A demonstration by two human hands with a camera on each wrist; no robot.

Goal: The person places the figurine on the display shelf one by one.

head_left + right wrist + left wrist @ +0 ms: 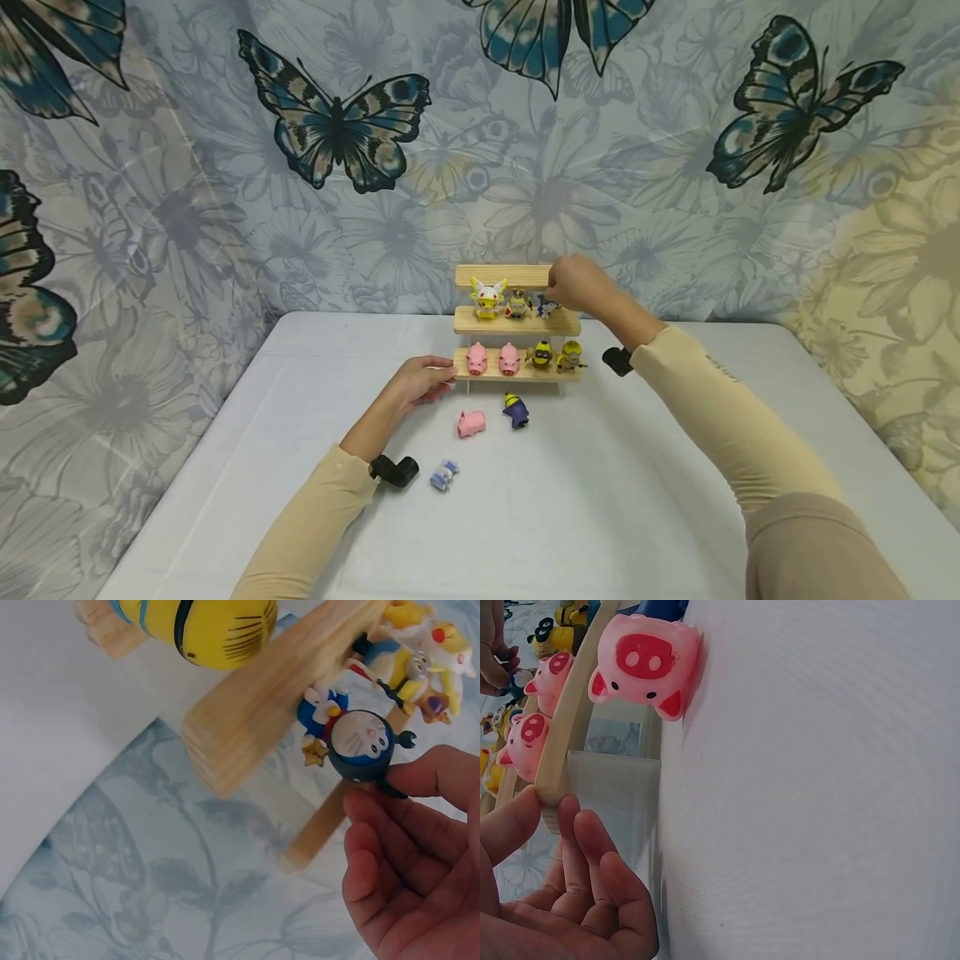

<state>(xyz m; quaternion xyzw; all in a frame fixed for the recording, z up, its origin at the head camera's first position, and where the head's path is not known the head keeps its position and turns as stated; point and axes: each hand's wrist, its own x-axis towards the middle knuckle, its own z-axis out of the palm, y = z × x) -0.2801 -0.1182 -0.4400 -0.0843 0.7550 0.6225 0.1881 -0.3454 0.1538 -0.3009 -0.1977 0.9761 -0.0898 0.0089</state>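
Observation:
A three-tier wooden display shelf [517, 323] stands at the back of the table. My left hand [417, 382] pinches the left end of its lowest board [568, 727], thumb on one face and fingertips on the other. Over the right part of the middle board, my right hand [581, 286] pinches the dark headgear of a small blue-and-white cat figurine [361, 746] holding a gold star. The figurine's feet are at the board. Left of it on that board are a minion figurine [517, 305] and a white-and-yellow horned figurine [487, 298].
Two pink pig figurines [477, 359] and two minion figurines [569, 357] stand on the lowest board. In front of the shelf lie a pink pig [471, 423], a minion in dark blue [516, 411] and a blue-and-white figurine [444, 475]. A butterfly-print cloth [405, 242] hangs behind.

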